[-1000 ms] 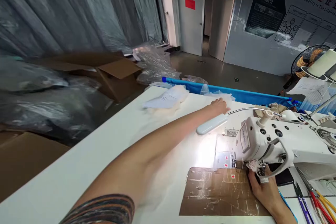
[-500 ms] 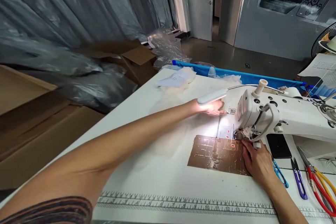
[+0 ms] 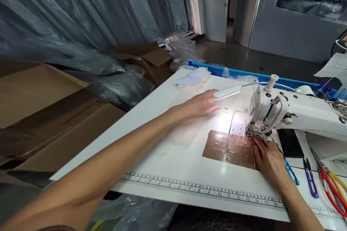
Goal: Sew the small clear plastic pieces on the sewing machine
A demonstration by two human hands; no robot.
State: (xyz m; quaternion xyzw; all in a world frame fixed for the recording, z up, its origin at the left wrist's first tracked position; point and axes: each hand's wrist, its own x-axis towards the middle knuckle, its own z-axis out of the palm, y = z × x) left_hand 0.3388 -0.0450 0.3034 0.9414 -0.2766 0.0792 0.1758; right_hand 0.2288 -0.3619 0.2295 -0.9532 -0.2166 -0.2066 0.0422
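My left hand (image 3: 199,104) reaches out over the white table, its fingers extended and apart, just left of the lamp head (image 3: 227,92). Pale sheer fabric (image 3: 187,131) lies under and beside that forearm. My right hand (image 3: 269,157) rests by the needle area of the white sewing machine (image 3: 298,106), thumb and fingers spread on the right end of a brown taped plate (image 3: 229,148). Its fingertips come close to the presser foot (image 3: 249,131); I see nothing held in them. Lamplight glares on the bed left of the needle.
Blue thread snips (image 3: 291,171), purple snips (image 3: 311,180), red-handled scissors (image 3: 328,191) and a black phone (image 3: 290,143) lie right of my right hand. A printed ruler (image 3: 206,189) runs along the front edge. Paper on fabric (image 3: 191,78) sits at the back; cardboard boxes (image 3: 54,115) stand left.
My left hand has drawn back leftward from the machine bed, and its fingers have spread. My right hand stays by the presser foot. The view has turned slightly left.
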